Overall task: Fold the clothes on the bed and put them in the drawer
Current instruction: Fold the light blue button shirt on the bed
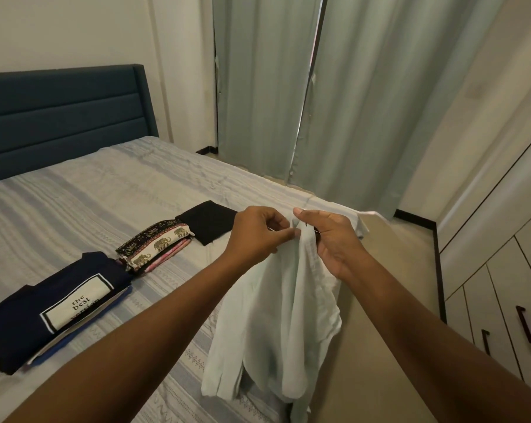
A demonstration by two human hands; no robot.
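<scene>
Pale garment (276, 315) hangs lengthwise from both hands at the bed's (105, 193) edge.
Left hand (258, 233) and right hand (334, 242) pinch its top edge close together; the fingers (281, 235) are curled on cloth, and the bed lies left.

Navy pile (53, 303), elephant-print pile (154, 245) and black cloth (209, 221) line the bed (105, 184) on my left; the sheet beyond them lies open. The shirt (276, 315) hangs before me. On my right, open floor (389, 270) runs to the cupboard (502, 315).
</scene>
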